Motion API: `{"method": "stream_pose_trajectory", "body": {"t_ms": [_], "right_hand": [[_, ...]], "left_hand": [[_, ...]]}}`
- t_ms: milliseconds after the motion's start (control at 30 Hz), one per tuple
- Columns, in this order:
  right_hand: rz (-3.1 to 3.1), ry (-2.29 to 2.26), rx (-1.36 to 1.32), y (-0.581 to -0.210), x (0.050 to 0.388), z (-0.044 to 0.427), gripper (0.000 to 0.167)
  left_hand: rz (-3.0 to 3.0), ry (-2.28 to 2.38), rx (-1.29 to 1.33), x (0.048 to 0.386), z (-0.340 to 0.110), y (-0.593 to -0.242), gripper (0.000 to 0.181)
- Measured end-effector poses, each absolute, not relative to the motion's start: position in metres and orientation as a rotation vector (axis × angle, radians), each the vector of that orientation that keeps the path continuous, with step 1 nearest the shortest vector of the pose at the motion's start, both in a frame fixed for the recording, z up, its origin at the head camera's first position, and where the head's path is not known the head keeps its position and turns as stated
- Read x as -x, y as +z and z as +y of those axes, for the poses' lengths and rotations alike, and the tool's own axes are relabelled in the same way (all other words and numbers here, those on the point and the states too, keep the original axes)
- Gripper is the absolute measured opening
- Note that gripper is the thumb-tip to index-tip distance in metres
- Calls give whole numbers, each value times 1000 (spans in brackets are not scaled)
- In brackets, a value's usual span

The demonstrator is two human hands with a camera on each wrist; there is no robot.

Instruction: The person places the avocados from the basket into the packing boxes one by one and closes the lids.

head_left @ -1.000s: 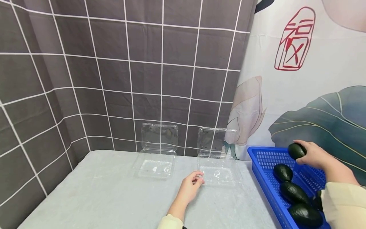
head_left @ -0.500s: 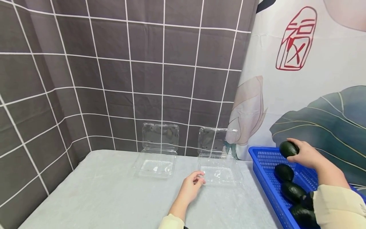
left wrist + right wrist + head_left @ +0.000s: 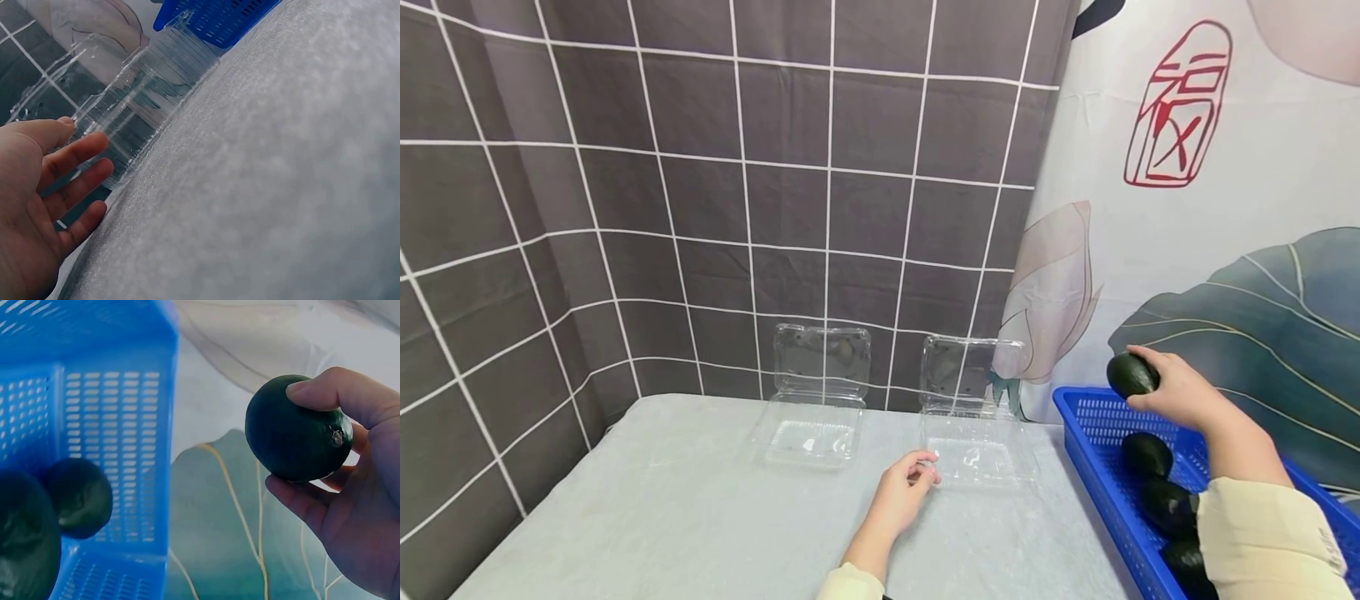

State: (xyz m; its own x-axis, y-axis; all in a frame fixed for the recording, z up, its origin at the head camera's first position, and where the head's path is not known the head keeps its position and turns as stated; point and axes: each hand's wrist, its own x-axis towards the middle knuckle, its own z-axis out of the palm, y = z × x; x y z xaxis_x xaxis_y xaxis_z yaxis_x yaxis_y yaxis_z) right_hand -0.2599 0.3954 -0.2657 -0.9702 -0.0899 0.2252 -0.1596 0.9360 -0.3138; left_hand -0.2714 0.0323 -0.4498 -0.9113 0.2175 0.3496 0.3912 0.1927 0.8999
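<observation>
Right fingers (image 3: 300,500) grip a glossy oval fruit (image 3: 287,437) near the perforated plastic basket (image 3: 1101,408), left of which the left fingers (image 3: 78,154) curve loosely.

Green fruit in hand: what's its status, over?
Right hand grips green fruit, clear of blue basket. Left hand beside an open clear box. Nothing seen blocking the fruit.

Across the left and centre of the frame we see a dark grey cloth (image 3: 786,200) crossed by white lines. At right we find a white hanging (image 3: 1090,150) with a red seal-like mark (image 3: 1180,117) up high, a pale pink bud (image 3: 1054,287) right of centre and a blue-green leaf (image 3: 1262,292) below. Along the bottom we have a pale tabletop (image 3: 662,508)
</observation>
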Motion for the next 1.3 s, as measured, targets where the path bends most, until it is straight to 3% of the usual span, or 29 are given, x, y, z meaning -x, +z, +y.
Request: {"method": "stream_pose_trajectory", "body": {"t_ms": [1300], "right_hand": [[-2802,634,-259,-265,275,322,80]], "left_hand": [[-2287,-1818,522,272,31,-450,14]]}}
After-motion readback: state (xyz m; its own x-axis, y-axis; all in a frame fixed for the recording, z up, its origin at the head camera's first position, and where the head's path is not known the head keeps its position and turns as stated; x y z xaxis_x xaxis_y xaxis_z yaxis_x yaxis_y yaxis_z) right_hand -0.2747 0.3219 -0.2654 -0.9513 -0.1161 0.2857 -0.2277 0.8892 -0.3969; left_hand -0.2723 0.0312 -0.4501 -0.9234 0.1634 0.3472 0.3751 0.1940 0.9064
